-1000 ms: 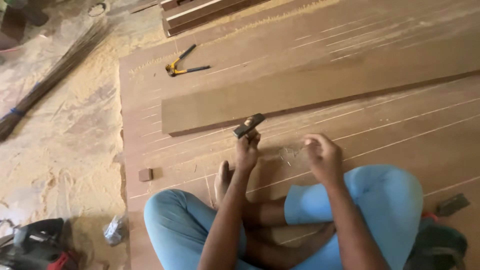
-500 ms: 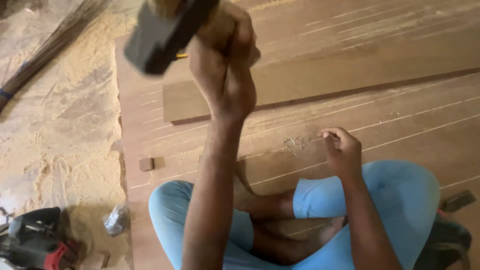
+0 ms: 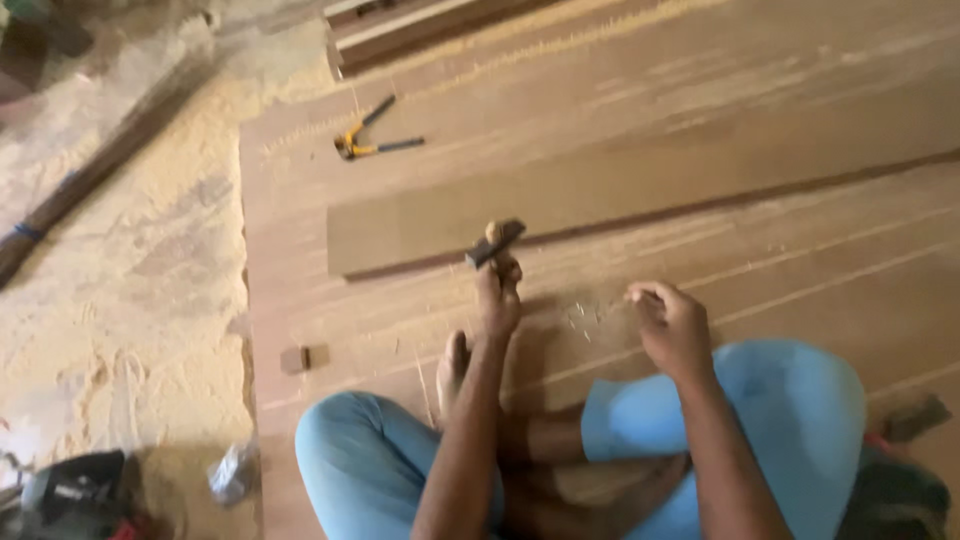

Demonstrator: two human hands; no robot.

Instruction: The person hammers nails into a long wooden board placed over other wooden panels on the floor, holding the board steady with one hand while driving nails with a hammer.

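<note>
Hammer (image 3: 493, 242) held in left hand (image 3: 497, 298), grip clenched round handle, head low over wooden panel (image 3: 780, 260) beside loose board (image 3: 620, 190). Right hand (image 3: 672, 325) pinched closed near wood chips (image 3: 585, 312); held item, if any, cannot be told. Strikes best kept short, square; fingers kept aside of head.

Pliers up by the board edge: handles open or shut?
Open. The pliers lie flat on the wood sheet, their two dark handles splayed apart in a V from the yellow joint. Neither hand is near them.
</note>
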